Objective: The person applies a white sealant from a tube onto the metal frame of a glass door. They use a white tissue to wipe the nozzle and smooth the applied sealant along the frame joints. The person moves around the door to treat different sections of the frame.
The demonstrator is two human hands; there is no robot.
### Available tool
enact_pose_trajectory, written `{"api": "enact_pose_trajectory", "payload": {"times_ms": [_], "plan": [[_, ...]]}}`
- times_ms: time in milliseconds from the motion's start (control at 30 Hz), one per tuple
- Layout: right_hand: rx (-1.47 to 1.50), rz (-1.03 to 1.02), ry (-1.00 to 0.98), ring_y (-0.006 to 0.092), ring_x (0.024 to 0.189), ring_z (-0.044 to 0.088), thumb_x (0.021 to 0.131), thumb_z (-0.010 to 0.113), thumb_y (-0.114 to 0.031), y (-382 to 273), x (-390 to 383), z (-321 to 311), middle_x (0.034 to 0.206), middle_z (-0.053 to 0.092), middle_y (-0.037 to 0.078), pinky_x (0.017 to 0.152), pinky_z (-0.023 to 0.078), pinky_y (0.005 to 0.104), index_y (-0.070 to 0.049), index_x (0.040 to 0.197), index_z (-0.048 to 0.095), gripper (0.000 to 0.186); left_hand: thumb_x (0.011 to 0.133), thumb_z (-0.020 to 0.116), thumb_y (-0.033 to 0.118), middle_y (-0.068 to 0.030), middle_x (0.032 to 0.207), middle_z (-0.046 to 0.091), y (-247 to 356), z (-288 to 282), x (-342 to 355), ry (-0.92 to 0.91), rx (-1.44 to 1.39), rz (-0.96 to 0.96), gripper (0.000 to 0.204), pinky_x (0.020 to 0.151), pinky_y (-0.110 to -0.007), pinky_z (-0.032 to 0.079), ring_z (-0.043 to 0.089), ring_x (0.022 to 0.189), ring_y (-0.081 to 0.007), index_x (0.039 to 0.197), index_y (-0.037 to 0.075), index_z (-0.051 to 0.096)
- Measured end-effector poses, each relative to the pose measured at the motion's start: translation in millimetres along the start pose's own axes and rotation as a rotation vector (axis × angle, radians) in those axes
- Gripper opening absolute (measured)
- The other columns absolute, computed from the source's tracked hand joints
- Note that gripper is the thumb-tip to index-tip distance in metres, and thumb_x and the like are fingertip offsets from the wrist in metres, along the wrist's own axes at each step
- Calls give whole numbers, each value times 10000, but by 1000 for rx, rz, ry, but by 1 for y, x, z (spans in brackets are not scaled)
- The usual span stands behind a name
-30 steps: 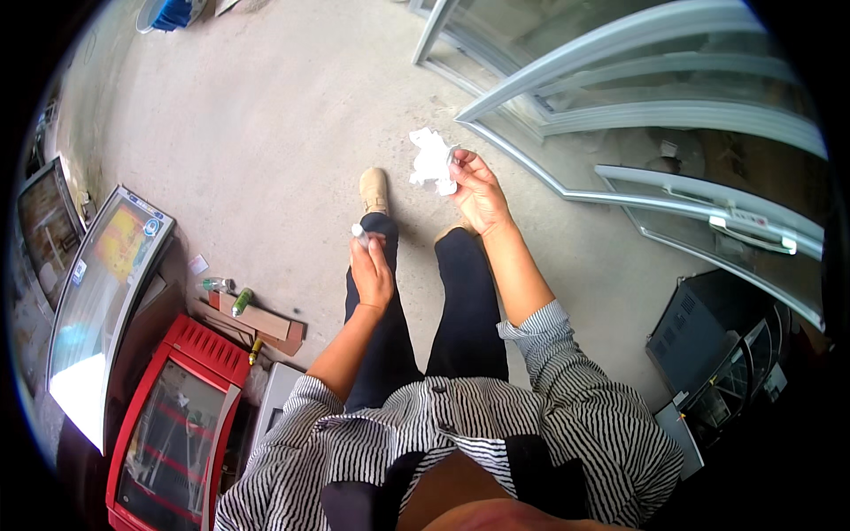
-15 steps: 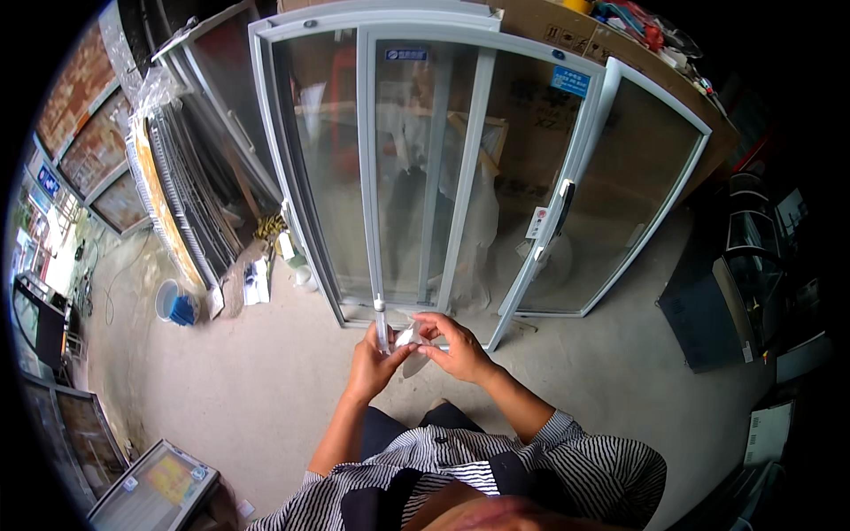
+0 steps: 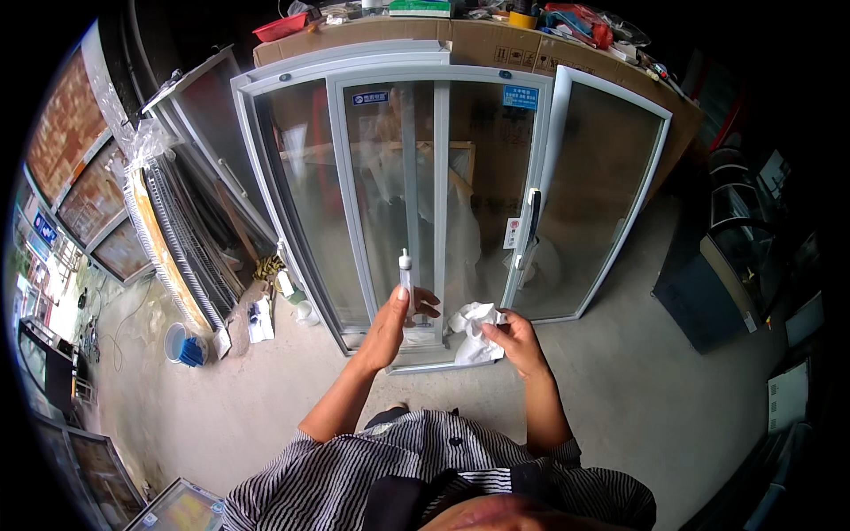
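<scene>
Upright in my left hand [image 3: 387, 329] is a slim clear tube [image 3: 406, 276] with a white tip; my thumb lies along it and some fingers stick out past it. My right hand [image 3: 519, 343] pinches a crumpled white tissue or thin cloth [image 3: 475, 329] between thumb and fingers, the rest hanging loose to the left. Both hands are apart, in front of the lower part of a white-framed sliding glass window [image 3: 440, 195]. A dark handle [image 3: 533, 217] sits on its right side. I cannot make out what, if anything, fills the tube.
Another framed glass panel [image 3: 611, 186] angles off to the right. Behind stands a large cardboard box [image 3: 496, 46] with tools and a red tray [image 3: 281, 28] on top. At left are a bucket [image 3: 177, 343] and leaning long strips [image 3: 181, 243]. A dark cabinet [image 3: 699, 296] stands at right.
My hands have moved apart: the left lifts the tube higher, and the right has drawn the white tissue away to the right. The view has shifted a little.
</scene>
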State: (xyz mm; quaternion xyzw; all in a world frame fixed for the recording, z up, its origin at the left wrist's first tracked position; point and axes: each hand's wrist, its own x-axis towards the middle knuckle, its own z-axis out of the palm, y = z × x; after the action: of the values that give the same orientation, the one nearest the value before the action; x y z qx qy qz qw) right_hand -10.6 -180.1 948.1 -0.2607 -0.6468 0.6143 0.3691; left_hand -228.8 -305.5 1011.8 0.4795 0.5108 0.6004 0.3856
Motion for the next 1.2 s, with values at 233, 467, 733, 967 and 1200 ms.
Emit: {"api": "enact_pose_trajectory", "payload": {"times_ms": [233, 467, 733, 967, 1200], "plan": [[31, -220, 61, 67, 762, 587, 871, 651, -99, -79, 53, 36, 868, 631, 31, 657, 465, 217, 10, 1064, 548, 244, 1001, 414, 404, -24, 828, 540, 30, -9, 4, -38, -58, 61, 419, 753, -255, 430, 501, 772, -111, 1067, 14, 554], [97, -134, -175, 91, 885, 612, 871, 636, -53, -103, 70, 72, 966, 658, 53, 785, 483, 227, 7, 1103, 590, 244, 935, 582, 338, -18, 843, 572, 32, -19, -12, 136, 139, 73, 398, 708, -260, 436, 503, 763, -103, 1137, -3, 619], [425, 102, -398, 127, 1006, 597, 906, 542, -150, -107, 62, 68, 1057, 651, 83, 917, 474, 294, 47, 1132, 596, 305, 873, 653, 275, -111, 762, 577, 42, -29, -22, 300, 653, 244, 311, 628, -321, 446, 555, 665, -233, 1079, 44, 662], [400, 29, -486, 146, 1058, 589, 892, 567, -57, -111, 59, 71, 1139, 632, 92, 964, 465, 310, 28, 1185, 581, 306, 844, 674, 231, -103, 750, 580, 54, -37, -22, 364, 811, 355, 259, 606, -361, 439, 548, 655, -266, 1048, 72, 677], [88, -153, -326, 92, 942, 609, 780, 728, -5, -104, 63, 85, 1023, 674, 35, 852, 491, 258, 1, 1112, 625, 347, 811, 687, 206, -72, 729, 553, 45, -42, -18, 382, 989, 473, 253, 648, -380, 420, 532, 691, -264, 1042, 104, 673]]}}
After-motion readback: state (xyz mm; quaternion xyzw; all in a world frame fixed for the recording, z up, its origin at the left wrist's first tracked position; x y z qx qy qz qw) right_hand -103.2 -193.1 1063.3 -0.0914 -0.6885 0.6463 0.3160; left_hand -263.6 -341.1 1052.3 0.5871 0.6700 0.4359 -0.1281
